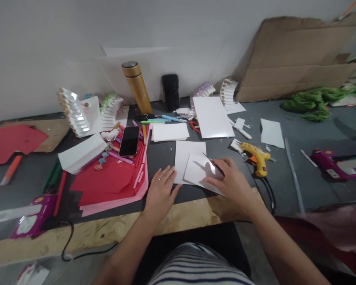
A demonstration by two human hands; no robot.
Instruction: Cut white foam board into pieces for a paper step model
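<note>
My left hand (161, 190) lies flat on the dark tabletop, its fingertips by the left edge of a white card (190, 148). A smaller white piece (192, 168) rests over that card, partly under my right hand (230, 176). The fingers of my right hand are closed round a slim dark pointed tool (215, 163), whose tip points away from me and to the left above the white pieces. Most of the tool is covered by the hand, so its exact kind cannot be made out.
A yellow glue gun (256, 158) with a black cord sits to the right. Red paper sheets (103, 182) and a phone (129, 141) lie left. Behind stand a gold flask (138, 89), stacked white cards (170, 132) and a large white sheet (214, 117). Cardboard (293, 59) leans against the wall.
</note>
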